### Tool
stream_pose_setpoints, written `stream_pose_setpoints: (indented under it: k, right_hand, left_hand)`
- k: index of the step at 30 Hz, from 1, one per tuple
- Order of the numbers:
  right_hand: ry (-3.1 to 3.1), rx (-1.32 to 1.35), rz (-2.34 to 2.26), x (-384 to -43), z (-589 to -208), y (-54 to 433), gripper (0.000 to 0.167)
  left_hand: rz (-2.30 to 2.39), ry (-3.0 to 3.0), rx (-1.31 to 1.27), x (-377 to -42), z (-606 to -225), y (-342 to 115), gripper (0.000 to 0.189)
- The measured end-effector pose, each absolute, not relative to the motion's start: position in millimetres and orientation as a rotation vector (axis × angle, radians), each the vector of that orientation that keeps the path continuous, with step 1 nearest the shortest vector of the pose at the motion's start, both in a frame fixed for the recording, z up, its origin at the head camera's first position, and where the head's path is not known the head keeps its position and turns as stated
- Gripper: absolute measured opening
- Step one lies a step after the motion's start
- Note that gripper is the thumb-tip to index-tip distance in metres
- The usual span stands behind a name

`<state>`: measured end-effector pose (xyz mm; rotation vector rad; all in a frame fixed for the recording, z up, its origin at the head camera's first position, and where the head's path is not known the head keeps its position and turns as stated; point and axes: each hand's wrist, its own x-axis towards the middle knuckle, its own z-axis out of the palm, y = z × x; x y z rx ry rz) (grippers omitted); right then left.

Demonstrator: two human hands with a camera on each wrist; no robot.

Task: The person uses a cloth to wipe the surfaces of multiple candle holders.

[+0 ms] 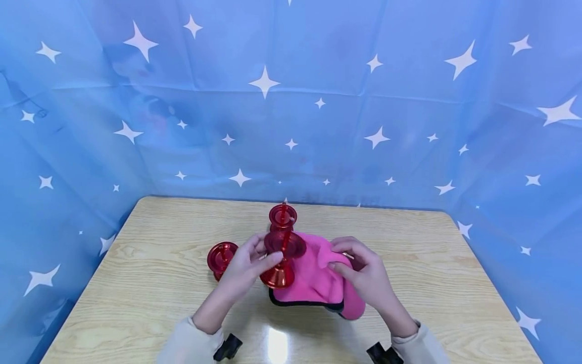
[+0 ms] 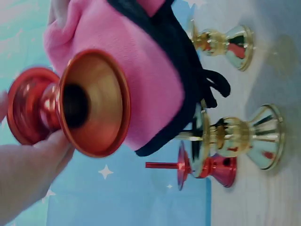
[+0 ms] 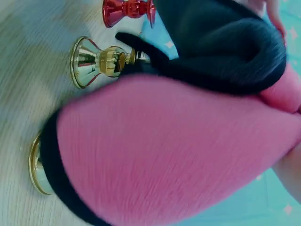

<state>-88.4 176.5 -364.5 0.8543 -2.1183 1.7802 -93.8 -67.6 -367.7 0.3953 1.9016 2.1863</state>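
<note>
Blue backdrop hung behind and to both sides, printed with white four-pointed stars of mixed sizes; creases ran across and down it. The table was pale wood-grain, its far corners rounded. A bright glare patch lay on its near part.
</note>
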Motion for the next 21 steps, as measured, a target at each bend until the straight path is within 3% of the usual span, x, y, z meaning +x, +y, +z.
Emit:
stream_pose_setpoints:
  k: [4,11,15,21]
  right_hand:
    - [-2.102,0.804,1.806,-85.8,-364.3,174.4,0.026]
    - [-2.108,0.776,1.835,-84.3,-370.7,156.2,0.023]
    - [-2.124,0.703,1.834,-83.3,-373.4,148.9,0.022]
    - [-2.174,0.581,1.803,-83.5,-372.2,145.9,0.021]
  left_hand:
    - [2.311,1.862,0.186,-97.6,-359.7,-62.3,0.042]
    - [2.399,1.752,0.097,-97.0,-358.6,-44.3,0.040]
    - [2.370,1.790,0.018,-96.6,-362.7,-38.4,0.030]
    - [2.089,2.064,0.210,-95.8,-366.6,-44.5,0.036]
